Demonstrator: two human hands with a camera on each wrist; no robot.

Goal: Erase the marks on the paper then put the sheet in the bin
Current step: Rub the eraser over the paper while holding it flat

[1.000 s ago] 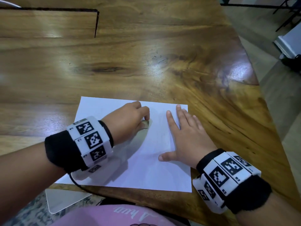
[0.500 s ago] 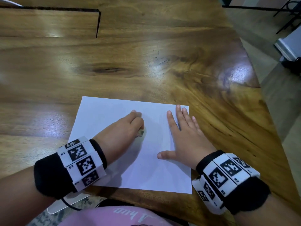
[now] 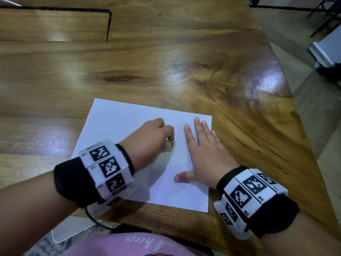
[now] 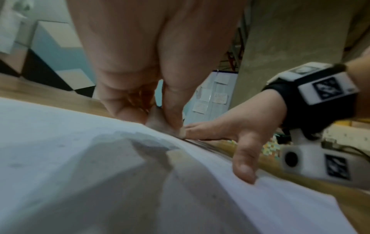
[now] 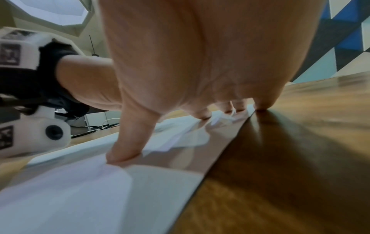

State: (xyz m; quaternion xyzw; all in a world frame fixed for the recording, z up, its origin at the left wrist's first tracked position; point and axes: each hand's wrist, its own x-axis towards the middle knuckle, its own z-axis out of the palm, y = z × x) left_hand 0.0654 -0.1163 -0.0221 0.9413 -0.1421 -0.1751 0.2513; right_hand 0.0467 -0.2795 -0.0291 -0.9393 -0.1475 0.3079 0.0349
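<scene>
Centrally, a white rectangular paper sheet (image 3: 118, 126) lies flat on a glossy brown wooden table (image 3: 166, 61); the left hand (image 3: 147, 139) pinches a small grey eraser (image 3: 169, 145) against it, while the right hand (image 3: 204, 154) presses flat, fingers straight, on the sheet's right side

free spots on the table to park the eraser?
Bare wood on the table beyond the paper's far edge, and left of it. Right of the sheet, a narrower strip to the table edge. Crowded: mid-sheet, left hand pinching the eraser, right hand pressing flat.
</scene>
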